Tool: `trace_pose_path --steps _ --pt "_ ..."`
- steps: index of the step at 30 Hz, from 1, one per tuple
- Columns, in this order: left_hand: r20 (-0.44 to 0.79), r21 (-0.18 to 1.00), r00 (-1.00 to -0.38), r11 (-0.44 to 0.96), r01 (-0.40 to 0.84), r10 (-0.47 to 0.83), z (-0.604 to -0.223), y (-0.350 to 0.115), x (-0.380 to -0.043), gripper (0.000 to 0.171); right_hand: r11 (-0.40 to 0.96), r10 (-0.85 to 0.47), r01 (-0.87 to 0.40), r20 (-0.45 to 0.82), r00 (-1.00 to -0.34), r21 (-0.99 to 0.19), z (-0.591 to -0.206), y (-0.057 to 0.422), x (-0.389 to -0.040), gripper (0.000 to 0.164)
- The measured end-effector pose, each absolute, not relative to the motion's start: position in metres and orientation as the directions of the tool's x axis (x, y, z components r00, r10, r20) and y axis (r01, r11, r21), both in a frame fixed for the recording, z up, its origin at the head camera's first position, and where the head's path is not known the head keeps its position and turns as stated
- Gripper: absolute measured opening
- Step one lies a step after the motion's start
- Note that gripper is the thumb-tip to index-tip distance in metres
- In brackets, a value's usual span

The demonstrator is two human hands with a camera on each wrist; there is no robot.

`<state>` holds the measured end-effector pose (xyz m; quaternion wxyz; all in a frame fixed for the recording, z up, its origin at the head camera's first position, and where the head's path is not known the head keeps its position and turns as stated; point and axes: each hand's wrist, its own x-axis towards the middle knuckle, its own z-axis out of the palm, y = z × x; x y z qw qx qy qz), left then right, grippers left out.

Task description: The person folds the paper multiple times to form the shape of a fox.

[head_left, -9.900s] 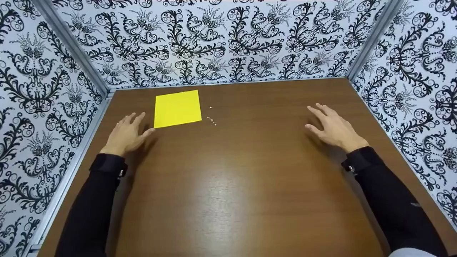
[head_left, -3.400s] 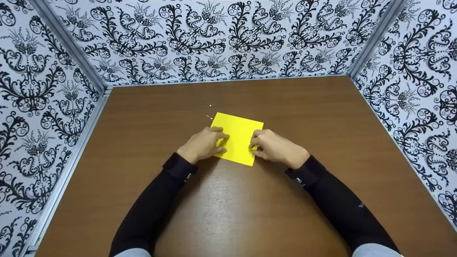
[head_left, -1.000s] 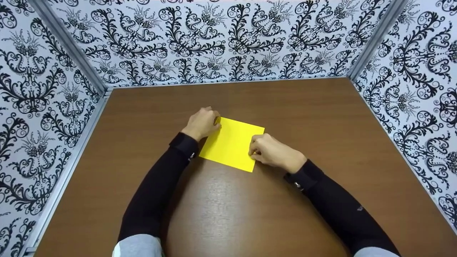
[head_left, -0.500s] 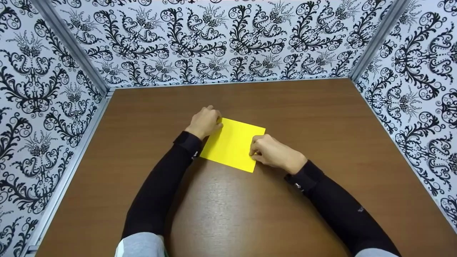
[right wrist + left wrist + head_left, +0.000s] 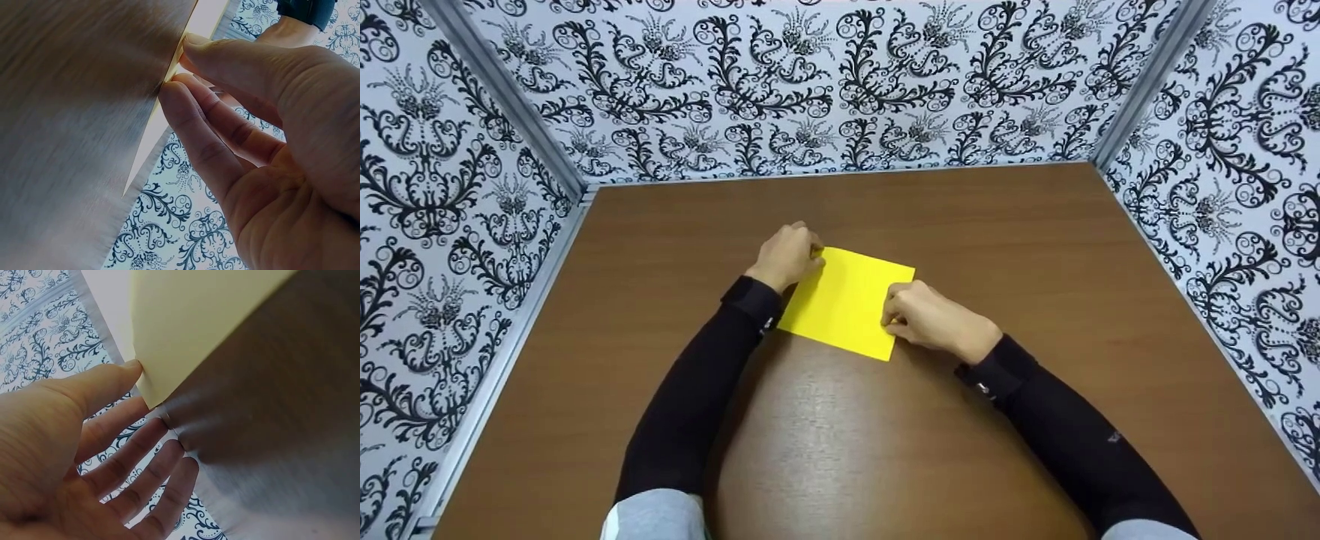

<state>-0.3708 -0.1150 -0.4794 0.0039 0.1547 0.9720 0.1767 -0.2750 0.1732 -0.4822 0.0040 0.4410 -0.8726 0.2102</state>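
Note:
A square sheet of yellow paper [image 5: 846,304] lies on the brown table, slightly turned. At its far left corner, my left hand [image 5: 787,256] pinches the sheet. The left wrist view shows the thumb [image 5: 125,373] on one face of the paper [image 5: 180,326] and the index finger by the tip of the corner; the other fingers are loosely bent. My right hand [image 5: 936,316] holds the right edge around its middle. In the right wrist view, its thumb [image 5: 225,59] and bent fingers [image 5: 194,126] meet at the edge of the paper [image 5: 147,143].
The wooden table [image 5: 840,435] has a patterned black-and-white wall [image 5: 840,90] behind it. More patterned panels stand at the left [image 5: 427,225] and right [image 5: 1245,180], with grey metal posts [image 5: 1147,79] at the corners.
The paper has moved from the back left to the table's middle. My left hand, earlier spread on the sheet, has shifted to its far left corner. During the last second, almost nothing moves.

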Motion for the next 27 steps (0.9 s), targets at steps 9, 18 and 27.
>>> trace_pose_path --steps 9,18,27 --pt "0.062 0.378 -0.951 0.874 0.304 0.303 -0.4802 -0.1182 -0.3672 0.023 0.528 -0.77 -0.773 0.187 -0.61 -0.352 -0.483 0.1736 -0.2748 0.008" --pt "0.131 0.422 -0.932 0.832 0.36 0.337 -0.4864 -0.1231 -0.371 0.023 0.529 -0.764 -0.763 0.183 -0.619 -0.372 -0.4814 0.1755 -0.2748 0.011" --pt "0.131 0.5 -0.934 0.791 0.352 0.333 -0.4874 -0.125 -0.3713 0.025 0.522 -0.767 -0.765 0.186 -0.614 -0.376 -0.4822 0.1745 -0.2751 0.01"
